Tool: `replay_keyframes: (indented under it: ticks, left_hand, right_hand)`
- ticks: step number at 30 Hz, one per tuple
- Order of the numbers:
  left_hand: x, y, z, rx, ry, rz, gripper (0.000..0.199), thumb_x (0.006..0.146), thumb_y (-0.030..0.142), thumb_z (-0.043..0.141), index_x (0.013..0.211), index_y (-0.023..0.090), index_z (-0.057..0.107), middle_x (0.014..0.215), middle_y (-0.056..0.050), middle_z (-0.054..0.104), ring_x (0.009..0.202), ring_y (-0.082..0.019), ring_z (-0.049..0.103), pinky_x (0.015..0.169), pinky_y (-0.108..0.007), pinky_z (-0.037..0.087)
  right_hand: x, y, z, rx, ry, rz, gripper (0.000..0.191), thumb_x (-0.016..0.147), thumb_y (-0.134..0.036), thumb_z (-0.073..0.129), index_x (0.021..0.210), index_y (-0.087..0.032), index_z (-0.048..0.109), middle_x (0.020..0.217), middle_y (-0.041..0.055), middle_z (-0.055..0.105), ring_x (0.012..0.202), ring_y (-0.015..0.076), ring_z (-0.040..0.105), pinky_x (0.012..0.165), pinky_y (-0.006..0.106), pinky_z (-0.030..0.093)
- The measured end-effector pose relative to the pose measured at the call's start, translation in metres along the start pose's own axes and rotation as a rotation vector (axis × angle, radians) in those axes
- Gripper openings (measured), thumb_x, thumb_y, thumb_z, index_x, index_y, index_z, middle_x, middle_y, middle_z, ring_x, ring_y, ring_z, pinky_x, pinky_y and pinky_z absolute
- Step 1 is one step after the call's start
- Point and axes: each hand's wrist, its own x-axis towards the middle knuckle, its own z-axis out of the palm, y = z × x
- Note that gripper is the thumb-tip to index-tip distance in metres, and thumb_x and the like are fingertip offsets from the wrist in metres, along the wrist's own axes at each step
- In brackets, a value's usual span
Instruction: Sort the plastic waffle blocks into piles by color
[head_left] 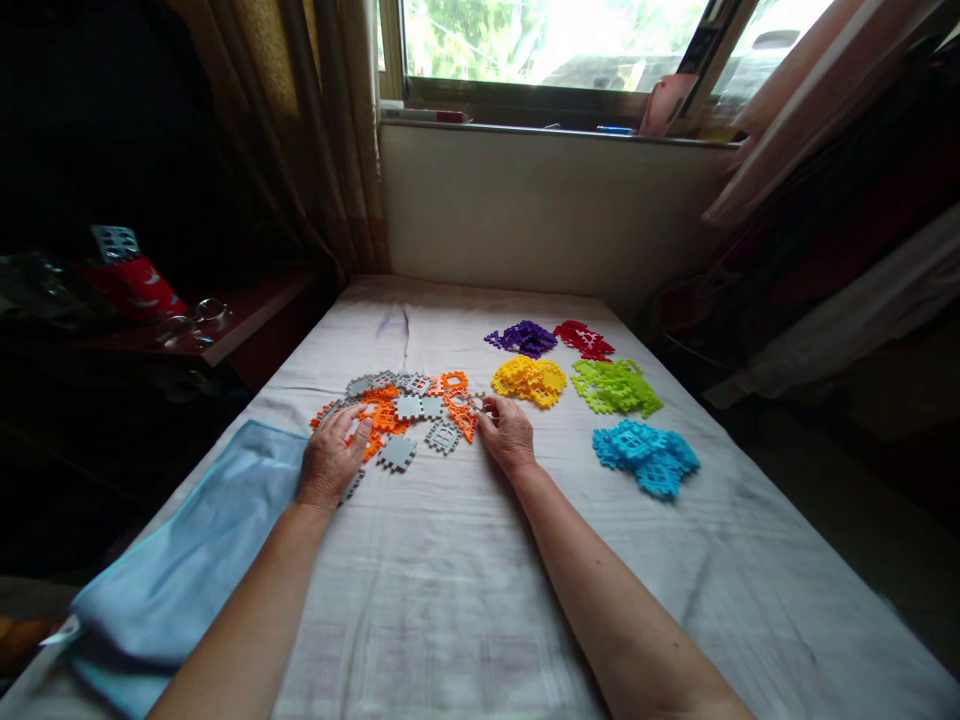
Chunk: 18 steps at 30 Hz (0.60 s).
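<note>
A mixed heap of orange interlocking plastic pieces [382, 411] and grey interlocking pieces [397, 453] with notched edges lies in front of me. My left hand [334, 455] rests on the heap's left side, its fingers spread over orange and grey pieces. At the right edge of the heap, my right hand [508, 432] has thumb and fingers pinched together. A bit of a grey piece [478, 402] shows at those fingertips, beside an orange triangular piece [462, 417]. The undersides of both hands are hidden.
Sorted piles lie to the right: purple [525, 338], red [585, 340], yellow [529, 381], lime green [616, 387] and blue [645, 457]. A light blue cloth [202, 550] covers the left edge of the white-sheeted surface [450, 600]. Glasses [196, 318] sit on a side table.
</note>
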Motion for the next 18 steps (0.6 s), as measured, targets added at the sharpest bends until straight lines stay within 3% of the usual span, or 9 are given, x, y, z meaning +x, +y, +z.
replay_keyframes:
  ticks: [5, 10, 18]
  left_hand:
    - [-0.001, -0.004, -0.003, -0.103, 0.049, -0.147, 0.045, 0.090, 0.053, 0.043, 0.107, 0.021, 0.069, 0.106, -0.007, 0.074, 0.097, -0.023, 0.068, 0.087, -0.035, 0.054]
    - [-0.001, -0.012, 0.002, -0.309, 0.190, -0.280, 0.046, 0.089, 0.057, 0.046, 0.103, 0.020, 0.070, 0.098, -0.006, 0.074, 0.086, -0.020, 0.068, 0.077, -0.030, 0.055]
    - [-0.002, -0.006, 0.026, -0.567, 0.402, -0.421, 0.044, 0.090, 0.054, 0.046, 0.103, 0.019, 0.068, 0.100, -0.006, 0.072, 0.094, -0.018, 0.066, 0.086, -0.030, 0.053]
  right_hand:
    - [-0.013, 0.012, -0.011, 0.041, 0.089, 0.078, 0.022, 0.083, -0.027, 0.060, 0.102, -0.019, 0.067, 0.095, 0.0052, 0.071, 0.077, 0.0170, 0.062, 0.079, 0.031, 0.047]
    - [-0.029, 0.023, -0.030, -0.155, 0.079, 0.074, 0.017, 0.082, -0.024, 0.062, 0.097, -0.021, 0.069, 0.096, 0.0056, 0.071, 0.085, 0.0196, 0.062, 0.082, 0.032, 0.042]
    - [-0.039, 0.021, -0.044, -0.374, 0.049, 0.084, 0.016, 0.085, -0.025, 0.061, 0.095, -0.021, 0.072, 0.097, 0.0087, 0.068, 0.093, 0.0240, 0.055, 0.079, 0.034, 0.036]
